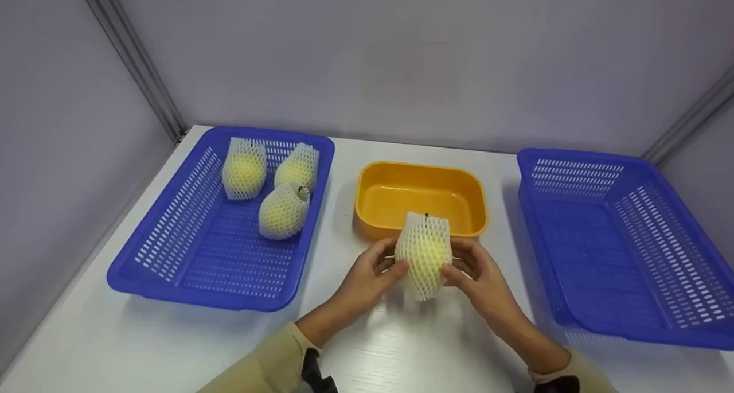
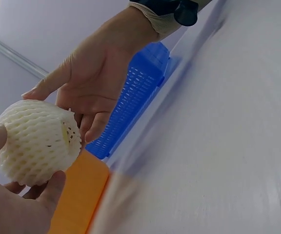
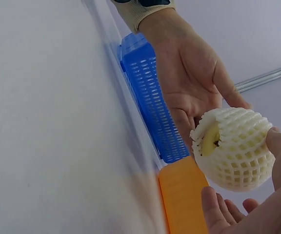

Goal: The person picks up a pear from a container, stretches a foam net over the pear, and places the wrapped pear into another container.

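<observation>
Between both hands is a pale yellow, pear-like fruit [image 1: 425, 258] in a white foam net, held above the table. The left hand [image 1: 367, 275] grips its left side, thumb in front and fingers behind; the right hand [image 1: 484, 284] grips the opposite side the same way. Through the net's open end in the right wrist view, a dark spot on the fruit [image 3: 216, 143] shows. Just behind the held fruit stands an orange tub [image 1: 421, 201], whose front rim it overlaps in the head view.
A blue perforated basket [image 1: 223, 301] on the left holds several netted fruits [image 1: 284, 210] toward its back and right side. Another blue basket [image 1: 599, 261] stands at the right. Grey panels [image 1: 344, 60] enclose the white table [image 1: 390, 353] behind and at the sides.
</observation>
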Demonstrator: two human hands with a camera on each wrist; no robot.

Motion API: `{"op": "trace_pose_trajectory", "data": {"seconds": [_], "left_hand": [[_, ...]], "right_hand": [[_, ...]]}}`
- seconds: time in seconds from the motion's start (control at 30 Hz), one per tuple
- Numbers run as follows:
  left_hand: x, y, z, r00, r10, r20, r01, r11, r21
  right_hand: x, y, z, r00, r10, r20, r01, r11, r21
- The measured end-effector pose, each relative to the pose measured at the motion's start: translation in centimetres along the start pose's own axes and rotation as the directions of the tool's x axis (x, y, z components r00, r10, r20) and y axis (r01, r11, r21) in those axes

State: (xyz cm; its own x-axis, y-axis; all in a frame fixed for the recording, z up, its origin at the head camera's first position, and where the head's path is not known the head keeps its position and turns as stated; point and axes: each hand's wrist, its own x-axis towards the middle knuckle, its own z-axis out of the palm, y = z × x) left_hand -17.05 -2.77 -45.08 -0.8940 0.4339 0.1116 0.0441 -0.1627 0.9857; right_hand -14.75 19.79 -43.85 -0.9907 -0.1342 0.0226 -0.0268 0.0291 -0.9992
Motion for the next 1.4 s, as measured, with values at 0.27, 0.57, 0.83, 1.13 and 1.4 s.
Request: {"op": "trace_pose_trajectory", "data": {"seconds": [0.27, 0.57, 0.83, 1.13, 1.4], "left_hand": [[0.04, -0.31, -0.08, 0.995, 0.067, -0.069, -0.070, 0.997, -0.035], [-0.18, -0.64, 0.18, 0.999, 0.013, 0.043, -0.013, 1.000, 0.005], [-0.27, -0.73, 0.15, 0.999, 0.015, 0.044, -0.015, 1.000, -0.015], [0.09, -0.52, 0.20, 0.998, 0.054, -0.042, -0.053, 0.998, 0.017], [-0.14, -0.63, 0.09, 0.999, 0.003, 0.046, -0.002, 1.000, -0.030]], "right_hand": [[-0.29, 0.09, 0.05, 0.999, -0.053, -0.005, 0.053, 0.997, 0.052], [-0.29, 0.20, 0.17, 0.999, 0.007, 0.036, -0.008, 0.999, 0.046], [-0.23, 0.20, 0.24, 0.999, 0.037, -0.028, -0.036, 0.999, 0.026], [-0.36, -0.01, 0.40, 1.000, 0.012, 0.012, -0.013, 0.996, 0.092], [-0.36, 0.00, 0.62, 1.000, 0.021, 0.017, -0.022, 0.999, 0.040]]}}
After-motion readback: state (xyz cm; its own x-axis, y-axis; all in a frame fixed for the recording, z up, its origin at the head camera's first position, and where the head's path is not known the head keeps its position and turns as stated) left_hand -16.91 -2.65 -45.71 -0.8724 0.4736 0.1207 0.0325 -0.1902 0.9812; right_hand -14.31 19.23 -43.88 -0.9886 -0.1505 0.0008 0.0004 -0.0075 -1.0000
